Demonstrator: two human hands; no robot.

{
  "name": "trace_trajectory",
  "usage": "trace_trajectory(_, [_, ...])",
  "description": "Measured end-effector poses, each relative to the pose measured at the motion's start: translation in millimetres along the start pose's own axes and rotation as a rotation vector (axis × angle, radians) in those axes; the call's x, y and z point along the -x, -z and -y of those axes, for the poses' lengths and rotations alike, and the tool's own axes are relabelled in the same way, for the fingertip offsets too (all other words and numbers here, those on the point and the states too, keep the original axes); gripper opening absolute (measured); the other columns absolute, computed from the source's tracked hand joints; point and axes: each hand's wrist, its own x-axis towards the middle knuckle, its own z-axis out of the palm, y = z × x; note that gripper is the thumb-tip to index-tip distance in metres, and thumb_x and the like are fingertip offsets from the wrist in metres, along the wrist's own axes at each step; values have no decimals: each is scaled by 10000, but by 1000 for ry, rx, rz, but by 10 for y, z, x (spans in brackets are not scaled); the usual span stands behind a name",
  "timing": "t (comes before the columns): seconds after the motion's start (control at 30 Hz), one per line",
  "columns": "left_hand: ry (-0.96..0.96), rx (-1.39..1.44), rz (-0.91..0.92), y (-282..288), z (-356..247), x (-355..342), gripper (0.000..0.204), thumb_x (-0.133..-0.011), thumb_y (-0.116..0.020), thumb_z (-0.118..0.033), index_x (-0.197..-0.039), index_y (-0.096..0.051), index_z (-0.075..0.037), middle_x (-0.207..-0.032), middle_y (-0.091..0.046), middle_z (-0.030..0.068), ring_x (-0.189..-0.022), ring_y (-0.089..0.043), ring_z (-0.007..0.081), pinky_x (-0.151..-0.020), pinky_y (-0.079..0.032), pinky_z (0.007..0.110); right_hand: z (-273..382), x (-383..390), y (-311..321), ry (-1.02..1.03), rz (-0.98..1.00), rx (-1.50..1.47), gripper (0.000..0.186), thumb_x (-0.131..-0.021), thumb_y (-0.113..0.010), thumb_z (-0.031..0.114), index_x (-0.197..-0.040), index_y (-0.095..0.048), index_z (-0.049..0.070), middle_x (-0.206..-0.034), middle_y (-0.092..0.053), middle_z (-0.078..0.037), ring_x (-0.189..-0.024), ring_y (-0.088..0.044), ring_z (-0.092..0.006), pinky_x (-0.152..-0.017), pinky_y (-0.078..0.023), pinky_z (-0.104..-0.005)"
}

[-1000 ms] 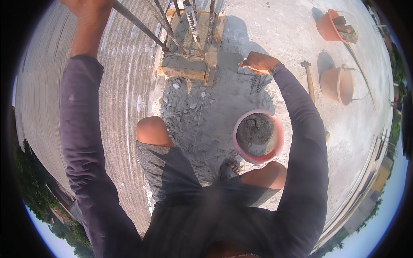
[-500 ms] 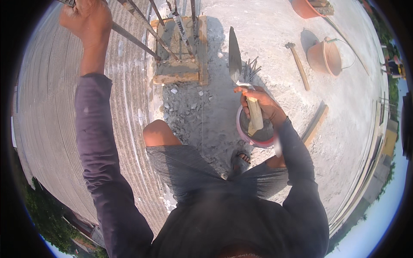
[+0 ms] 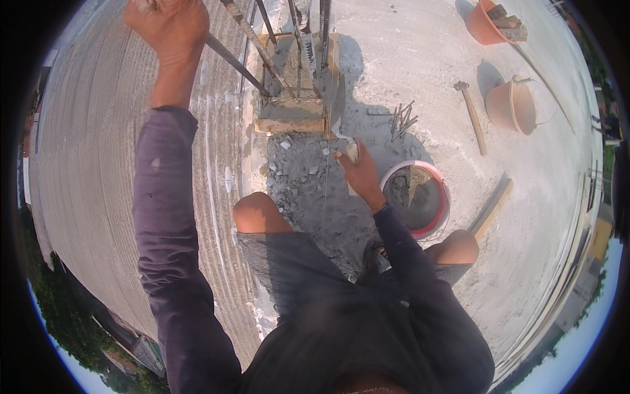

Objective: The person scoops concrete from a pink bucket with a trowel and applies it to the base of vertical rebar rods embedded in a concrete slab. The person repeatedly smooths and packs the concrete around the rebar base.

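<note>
Up at the top left, my left hand (image 3: 169, 29) is closed around a slanting steel rebar (image 3: 236, 65), one of several bars rising out of a small wooden form (image 3: 289, 125). Grey mortar lies inside that form. My right hand (image 3: 364, 174) grips the wooden handle of a trowel (image 3: 341, 134). Its blade, seen nearly edge-on, is at the form's right side; whether it touches the wood I cannot tell. Just right of my right forearm stands a bucket (image 3: 441, 226) with a pink-red rim and wet grey mortar in it.
Loose nails or short rods (image 3: 403, 121) lie right of the form. Farther right are a hammer (image 3: 472, 121), a tipped orange bucket (image 3: 508, 108), an orange basin (image 3: 482, 27) of wood pieces and a timber (image 3: 493, 209). Rubble (image 3: 292, 164) covers the ground before my knees. Corrugated sheeting (image 3: 98, 184) spans the left.
My right hand has carried the trowel left from above the mortar bucket to the form's right side. The left hand keeps its hold on the rebar; the whole view has shifted slightly.
</note>
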Motion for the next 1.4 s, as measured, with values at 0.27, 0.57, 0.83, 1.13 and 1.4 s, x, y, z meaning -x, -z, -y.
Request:
trace_trajectory(0.27, [-189,-337,195,23,111,169,212,-1041,-511,-137,-1175,-653,-53,-761,-620,151,-637,-565,313,-628,-438,445,22,472,-203,18,240,28,672,-985,-646,308,-1503,-403,-45,-930,-704,-112,-578,-591,-149,-557,-500,-324])
trace_trajectory(0.57, [481,622,217,156,-167,32,238,-1055,-524,-214,-1107,-665,-30,-732,-566,91,-618,-492,226,-579,-384,386,-107,-818,-479,175,50,225,428,-988,-612,286,-1243,-600,-58,-717,-645,-101,-532,-597,-189,-542,-487,-374])
trace_trajectory(0.83, [505,662,226,137,-141,-9,271,-1060,-531,-251,-1068,-667,-17,-720,-534,59,-614,-453,179,-556,-354,356,-311,-1013,-634,348,-116,250,441,-960,-627,289,-1107,-618,-126,-708,-663,-139,-625,-674,-269,-636,-507,-434])
trace_trajectory(1.13, [511,685,231,142,-180,-20,321,-1065,-539,-292,-1024,-670,-2,-708,-499,23,-611,-409,126,-531,-320,323,-185,-1019,-586,198,-41,291,540,-953,-630,329,-1221,-592,-139,-961,-696,-320,-970,-688,-456,-845,-515,-470])
trace_trajectory(1.4, [511,679,226,129,-221,-67,371,-1069,-544,-325,-978,-663,15,-686,-457,-12,-604,-367,79,-509,-292,295,-202,-1130,-628,110,38,285,679,-983,-576,418,-1419,-444,-85,-1286,-583,-358,-1223,-558,-500,-1008,-456,-517])
